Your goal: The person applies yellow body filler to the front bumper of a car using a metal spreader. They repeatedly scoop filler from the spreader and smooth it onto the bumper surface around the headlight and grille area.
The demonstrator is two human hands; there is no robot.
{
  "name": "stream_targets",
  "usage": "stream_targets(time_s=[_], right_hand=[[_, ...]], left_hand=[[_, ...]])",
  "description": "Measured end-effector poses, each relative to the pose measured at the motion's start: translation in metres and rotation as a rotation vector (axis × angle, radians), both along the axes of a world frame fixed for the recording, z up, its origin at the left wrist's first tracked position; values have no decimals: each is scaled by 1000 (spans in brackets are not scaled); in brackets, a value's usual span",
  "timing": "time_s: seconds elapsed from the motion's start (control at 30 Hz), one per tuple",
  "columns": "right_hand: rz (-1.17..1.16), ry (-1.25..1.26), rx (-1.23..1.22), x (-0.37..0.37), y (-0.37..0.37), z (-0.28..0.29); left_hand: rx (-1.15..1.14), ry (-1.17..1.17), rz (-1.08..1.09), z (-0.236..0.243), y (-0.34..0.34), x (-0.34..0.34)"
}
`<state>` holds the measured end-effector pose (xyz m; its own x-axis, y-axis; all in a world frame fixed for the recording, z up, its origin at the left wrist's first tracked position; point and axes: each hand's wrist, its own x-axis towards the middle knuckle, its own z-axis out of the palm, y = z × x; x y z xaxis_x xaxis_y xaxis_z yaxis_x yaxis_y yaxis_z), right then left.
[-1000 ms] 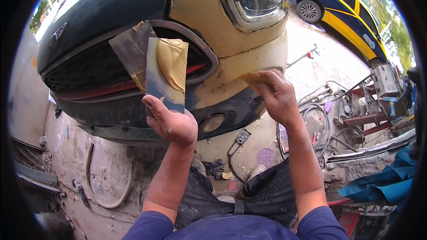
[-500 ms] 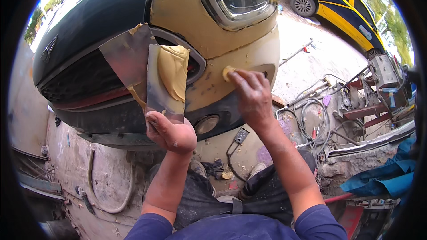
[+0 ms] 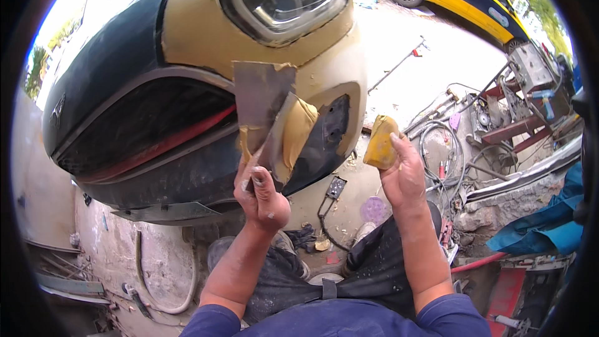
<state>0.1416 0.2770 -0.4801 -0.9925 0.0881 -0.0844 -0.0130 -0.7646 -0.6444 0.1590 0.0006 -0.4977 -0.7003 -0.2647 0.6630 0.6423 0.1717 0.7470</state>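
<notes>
My left hand (image 3: 261, 200) grips two flat plates upright: a dull grey plate (image 3: 261, 87) and another beside it bearing a thick lump of beige filler (image 3: 296, 128). In my right hand (image 3: 404, 175), a small yellow spreader (image 3: 380, 142) is held up, clear of the bodywork. Both hands are in front of the dark car's front bumper (image 3: 112, 187), whose corner has tan filler (image 3: 324, 56) over the panel around the headlight (image 3: 277, 0). A dark patch (image 3: 337, 118) shows low on the bumper's corner. Part of the bumper is hidden behind the plates.
A yellow and dark blue car (image 3: 474, 6) stands at upper right. Coiled hoses (image 3: 437, 143), a metal machine frame (image 3: 518, 131) and blue cloth (image 3: 540, 212) lie on the right. A pale hose (image 3: 171, 302) and a small black box on a cable (image 3: 335, 190) lie on the floor.
My right hand has left the bumper and moved rightward, turning the spreader up. My left hand has shifted right with the plates, now more angled. The view has swung, so the car sits further left.
</notes>
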Motion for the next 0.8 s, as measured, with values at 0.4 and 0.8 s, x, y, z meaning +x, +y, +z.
stream_targets(time_s=[0.4,0.8], right_hand=[[-510,571,1227,28,-1,0],[-329,735,1196,36,-19,-18]], left_hand=[[59,-211,-198,-14,60,5],[2,-289,-194,-40,78,11]])
